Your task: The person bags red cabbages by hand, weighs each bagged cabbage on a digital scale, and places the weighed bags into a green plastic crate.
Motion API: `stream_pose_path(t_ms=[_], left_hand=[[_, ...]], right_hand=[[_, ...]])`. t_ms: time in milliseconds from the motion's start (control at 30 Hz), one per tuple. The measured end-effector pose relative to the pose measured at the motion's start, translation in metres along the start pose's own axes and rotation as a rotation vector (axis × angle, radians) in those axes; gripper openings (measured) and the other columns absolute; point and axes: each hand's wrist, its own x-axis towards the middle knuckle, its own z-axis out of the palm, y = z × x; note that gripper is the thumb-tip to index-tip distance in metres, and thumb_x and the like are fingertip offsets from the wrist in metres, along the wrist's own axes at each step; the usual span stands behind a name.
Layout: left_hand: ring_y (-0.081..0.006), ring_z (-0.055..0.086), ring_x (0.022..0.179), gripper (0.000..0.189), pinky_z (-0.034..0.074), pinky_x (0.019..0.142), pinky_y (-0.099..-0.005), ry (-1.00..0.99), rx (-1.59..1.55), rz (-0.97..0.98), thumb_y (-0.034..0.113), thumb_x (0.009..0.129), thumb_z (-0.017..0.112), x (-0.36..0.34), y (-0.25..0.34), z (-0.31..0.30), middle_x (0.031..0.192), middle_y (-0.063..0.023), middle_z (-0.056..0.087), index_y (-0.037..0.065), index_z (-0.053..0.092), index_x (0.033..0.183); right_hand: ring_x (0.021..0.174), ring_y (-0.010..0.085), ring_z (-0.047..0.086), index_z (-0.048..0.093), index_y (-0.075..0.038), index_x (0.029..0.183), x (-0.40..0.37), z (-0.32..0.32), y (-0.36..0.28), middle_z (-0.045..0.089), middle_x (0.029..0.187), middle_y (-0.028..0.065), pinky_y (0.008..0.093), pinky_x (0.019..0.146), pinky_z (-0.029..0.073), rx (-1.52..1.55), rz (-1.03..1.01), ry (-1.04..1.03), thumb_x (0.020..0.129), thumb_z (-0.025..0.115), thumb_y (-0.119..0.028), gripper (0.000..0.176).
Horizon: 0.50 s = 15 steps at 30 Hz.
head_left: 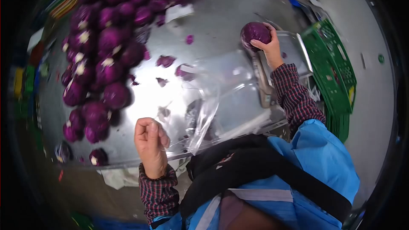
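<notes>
Head view: the right hand [269, 46] was clamped over a purple cabbage [254, 32], fingers curled on top, just above the metal tray [298, 55]. The left hand [150, 141] pinched shut on the clear bag [215, 96] at the table [221, 12] edge. The cabbage pile [106, 47] lay well left; the white slip [179, 12] was too blurred to read.

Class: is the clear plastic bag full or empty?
Empty: the clear plastic bag hangs limp from the left hand; the red cabbage is in the right hand.
</notes>
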Motion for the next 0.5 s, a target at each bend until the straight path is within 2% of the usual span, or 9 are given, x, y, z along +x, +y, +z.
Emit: stream_pose_path(t_ms=[33, 100, 133, 167, 267, 367, 400, 467, 500], left_hand=[[-0.0072, 0.039, 0.052, 0.012, 0.033, 0.046, -0.0213, -0.019, 0.057, 0.029, 0.016, 0.096, 0.056, 0.005, -0.003, 0.014, 0.068, 0.0004, 0.045, 0.006, 0.048, 0.094], [-0.0068, 0.041, 0.054, 0.013, 0.035, 0.047, -0.021, -0.08, 0.115, 0.025, 0.016, 0.097, 0.055, 0.016, -0.011, 0.042, 0.069, 0.0, 0.046, 0.006, 0.048, 0.094], [-0.0054, 0.039, 0.054, 0.013, 0.032, 0.047, -0.0201, -0.093, 0.163, 0.046, 0.017, 0.097, 0.054, 0.02, -0.017, 0.056, 0.07, 0.001, 0.045, 0.006, 0.048, 0.094], [-0.004, 0.038, 0.054, 0.013, 0.029, 0.046, -0.0192, -0.101, 0.212, 0.065, 0.017, 0.097, 0.054, 0.023, -0.023, 0.069, 0.071, 0.002, 0.044, 0.006, 0.048, 0.094], [-0.0043, 0.041, 0.055, 0.013, 0.033, 0.048, -0.0193, -0.147, 0.309, 0.091, 0.018, 0.098, 0.053, 0.034, -0.042, 0.099, 0.073, 0.0017, 0.046, 0.006, 0.048, 0.094], [-0.0045, 0.044, 0.056, 0.013, 0.037, 0.048, -0.0195, -0.166, 0.373, 0.106, 0.017, 0.097, 0.054, 0.04, -0.056, 0.121, 0.076, 0.0018, 0.048, 0.006, 0.048, 0.1], [-0.0047, 0.044, 0.057, 0.015, 0.037, 0.048, -0.0197, -0.164, 0.403, 0.157, 0.016, 0.097, 0.054, 0.041, -0.06, 0.132, 0.076, 0.0018, 0.048, 0.006, 0.047, 0.105], [-0.0054, 0.045, 0.057, 0.025, 0.036, 0.047, -0.0199, -0.16, 0.436, 0.175, 0.013, 0.096, 0.055, 0.042, -0.07, 0.144, 0.077, 0.002, 0.048, 0.007, 0.042, 0.117], [-0.0057, 0.045, 0.058, 0.025, 0.037, 0.049, -0.02, -0.167, 0.442, 0.198, 0.012, 0.096, 0.055, 0.042, -0.074, 0.149, 0.076, 0.0014, 0.048, 0.007, 0.042, 0.117]], right_hand=[[0.112, 0.0242, 0.054, 0.045, -0.01, 0.13, 0.003, -0.03, 0.017, 0.049, 0.125, 0.0116, 0.0361, 0.098, 0.045, -0.009, 0.001, 0.043, 0.061, 0.087, -0.023, 0.082], [0.116, 0.026, 0.049, 0.045, -0.008, 0.13, 0.006, -0.077, 0.044, 0.045, 0.126, 0.013, 0.0373, 0.1, 0.042, -0.334, -0.081, 0.232, 0.059, 0.088, -0.029, 0.086], [0.118, 0.0273, 0.047, 0.043, -0.006, 0.131, 0.003, -0.093, 0.056, 0.043, 0.126, 0.0136, 0.0381, 0.102, 0.039, -0.394, -0.072, 0.252, 0.059, 0.088, -0.033, 0.089], [0.118, 0.0273, 0.047, 0.043, -0.006, 0.131, 0.002, -0.105, 0.062, 0.043, 0.126, 0.0136, 0.0381, 0.102, 0.039, -0.384, -0.057, 0.273, 0.059, 0.088, -0.033, 0.089], [0.12, 0.0285, 0.047, 0.041, -0.004, 0.132, 0.007, -0.136, 0.073, 0.046, 0.127, 0.0154, 0.0396, 0.102, 0.039, -0.203, -0.003, 0.109, 0.062, 0.087, -0.035, 0.089], [0.121, 0.0285, 0.046, 0.039, -0.002, 0.134, 0.0, -0.168, 0.054, 0.047, 0.13, 0.0158, 0.0407, 0.102, 0.039, -0.214, 0.057, 0.164, 0.065, 0.086, -0.034, 0.089], [0.121, 0.027, 0.047, 0.042, -0.002, 0.133, -0.001, -0.18, 0.051, 0.046, 0.132, 0.0154, 0.0392, 0.1, 0.041, -0.196, 0.008, 0.207, 0.071, 0.082, -0.031, 0.079], [0.12, 0.0265, 0.048, 0.045, -0.002, 0.131, -0.004, -0.202, 0.033, 0.047, 0.132, 0.0151, 0.038, 0.099, 0.042, -0.117, -0.05, 0.177, 0.073, 0.08, -0.029, 0.073], [0.119, 0.0261, 0.049, 0.048, -0.002, 0.129, -0.009, -0.212, 0.022, 0.047, 0.132, 0.0148, 0.0368, 0.098, 0.043, -0.043, -0.117, 0.15, 0.076, 0.078, -0.028, 0.066]])
